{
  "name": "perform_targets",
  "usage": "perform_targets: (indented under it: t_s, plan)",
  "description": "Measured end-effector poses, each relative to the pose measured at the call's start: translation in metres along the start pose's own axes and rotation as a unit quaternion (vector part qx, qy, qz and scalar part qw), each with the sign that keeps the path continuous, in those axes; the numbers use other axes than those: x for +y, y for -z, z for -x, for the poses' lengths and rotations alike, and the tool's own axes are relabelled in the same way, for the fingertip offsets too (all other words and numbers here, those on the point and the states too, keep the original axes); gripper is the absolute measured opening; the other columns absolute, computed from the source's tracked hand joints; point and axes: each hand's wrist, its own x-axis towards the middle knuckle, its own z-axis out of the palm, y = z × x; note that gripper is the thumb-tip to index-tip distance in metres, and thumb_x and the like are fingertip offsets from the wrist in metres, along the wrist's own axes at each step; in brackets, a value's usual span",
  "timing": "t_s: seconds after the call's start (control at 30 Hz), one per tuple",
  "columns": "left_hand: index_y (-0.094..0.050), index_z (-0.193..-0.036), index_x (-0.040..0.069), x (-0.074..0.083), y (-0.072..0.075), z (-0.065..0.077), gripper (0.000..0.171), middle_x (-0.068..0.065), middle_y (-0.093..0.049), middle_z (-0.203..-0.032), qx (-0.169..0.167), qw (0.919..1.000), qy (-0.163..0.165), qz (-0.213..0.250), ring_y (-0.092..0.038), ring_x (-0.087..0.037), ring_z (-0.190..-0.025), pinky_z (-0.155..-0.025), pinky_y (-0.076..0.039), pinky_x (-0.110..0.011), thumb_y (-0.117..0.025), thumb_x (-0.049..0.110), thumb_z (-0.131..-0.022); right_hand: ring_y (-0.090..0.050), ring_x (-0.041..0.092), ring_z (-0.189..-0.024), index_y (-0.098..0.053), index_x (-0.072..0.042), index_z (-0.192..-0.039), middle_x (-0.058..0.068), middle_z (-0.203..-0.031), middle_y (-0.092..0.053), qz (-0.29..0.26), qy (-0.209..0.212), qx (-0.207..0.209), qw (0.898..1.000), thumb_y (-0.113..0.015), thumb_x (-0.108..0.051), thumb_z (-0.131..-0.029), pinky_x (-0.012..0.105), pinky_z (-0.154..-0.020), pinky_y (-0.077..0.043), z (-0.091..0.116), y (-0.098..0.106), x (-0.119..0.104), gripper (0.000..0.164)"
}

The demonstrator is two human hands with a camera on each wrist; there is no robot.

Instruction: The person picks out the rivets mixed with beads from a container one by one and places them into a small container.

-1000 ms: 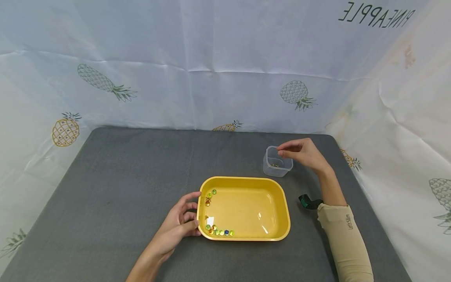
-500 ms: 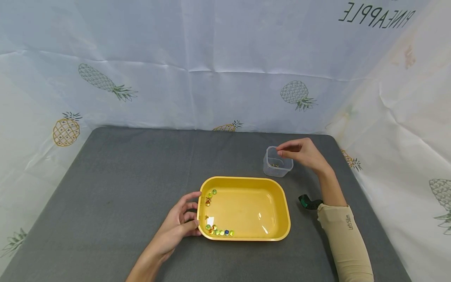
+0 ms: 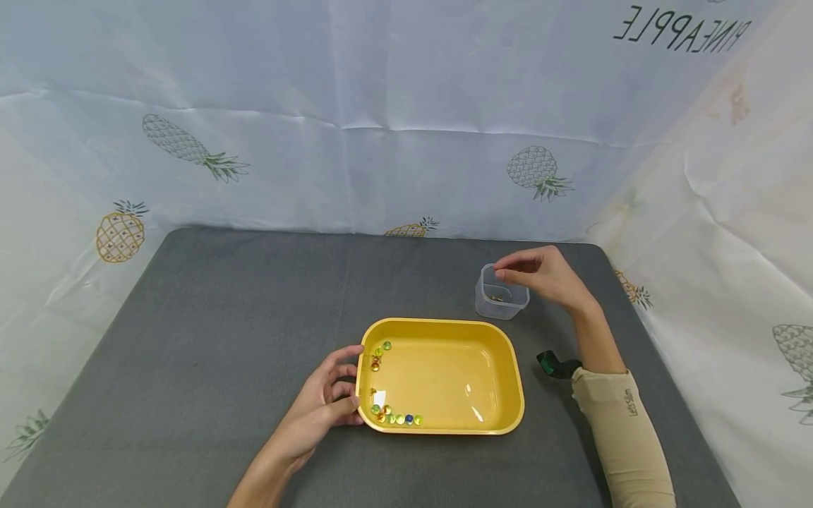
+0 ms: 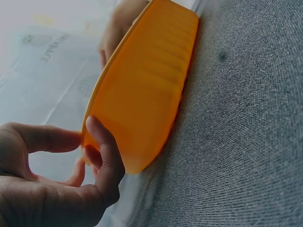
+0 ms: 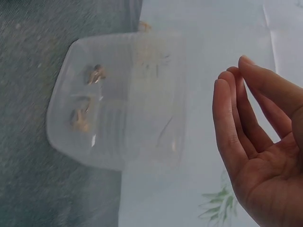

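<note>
My left hand (image 3: 320, 402) holds the left rim of a yellow tray (image 3: 432, 374), thumb and fingertips at its edge. Several glass marbles (image 3: 400, 419), green, amber and one blue, lie along the tray's left and near sides, with small gold pieces (image 3: 372, 391) among them. My right hand (image 3: 543, 276) hovers over the rim of a clear plastic box (image 3: 492, 307), its fingers bent softly and the thumb close to them. I see nothing between those fingertips in the right wrist view. A few small gold-coloured pieces (image 5: 96, 74) lie at the bottom of the box.
A grey cloth (image 3: 254, 310) covers the table. Behind it hangs a white curtain (image 3: 286, 169) printed with pineapples. A black strap with a green patch (image 3: 559, 365) sticks out beside the right wrist, next to a beige sleeve (image 3: 622, 437).
My right hand has shifted slightly left and up over the clear box. The left hand, the tray and the marbles stay where they were.
</note>
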Motion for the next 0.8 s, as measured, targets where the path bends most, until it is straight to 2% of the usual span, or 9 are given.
perform_targets:
  t_s: [0.1,0.27,0.5,0.8]
  plan:
    - [-0.037,-0.164,0.016,0.000,0.000,0.000,0.078,-0.017,-0.050,-0.135,-0.001,1.0000,0.001,0.001,-0.064,-0.020,-0.096,-0.075,-0.064,-0.032,-0.064,-0.008,-0.095,-0.074,0.009,-0.087,-0.080,0.001,-0.119,0.017,-0.113,-0.080,0.000,0.016,-0.005,1.000,-0.078,-0.012,-0.100,0.021,-0.080,-0.063,0.000,-0.002,-0.009,0.023]
    - [-0.038,-0.163,0.016,-0.001,0.000,0.000,0.078,-0.019,-0.050,-0.136,0.001,1.0000,0.002,0.001,-0.064,-0.021,-0.096,-0.075,-0.064,-0.032,-0.064,-0.008,-0.094,-0.076,0.009,-0.089,-0.081,-0.001,-0.117,0.017,-0.111,-0.080,-0.007,0.035,-0.016,0.999,-0.078,-0.010,-0.099,0.025,-0.084,-0.065,-0.002,-0.006,-0.023,0.021]
    - [-0.040,-0.162,0.018,-0.001,-0.001,0.000,0.078,-0.024,-0.049,-0.140,0.007,1.0000,0.001,-0.001,-0.064,-0.023,-0.097,-0.075,-0.064,-0.032,-0.063,-0.009,-0.093,-0.076,0.012,-0.085,-0.084,-0.011,-0.114,0.013,-0.110,-0.081,-0.019,0.056,-0.036,0.998,-0.079,-0.008,-0.098,0.024,-0.075,-0.062,-0.004,-0.013,-0.044,0.017]
    - [-0.040,-0.162,0.018,-0.001,-0.001,0.000,0.077,-0.023,-0.050,-0.138,0.006,1.0000,0.002,-0.001,-0.064,-0.022,-0.096,-0.075,-0.064,-0.032,-0.063,-0.009,-0.093,-0.077,0.012,-0.090,-0.084,-0.011,-0.113,0.011,-0.112,-0.081,-0.030,0.071,-0.072,0.994,-0.080,-0.008,-0.097,0.029,-0.082,-0.065,-0.010,-0.027,-0.066,0.017]
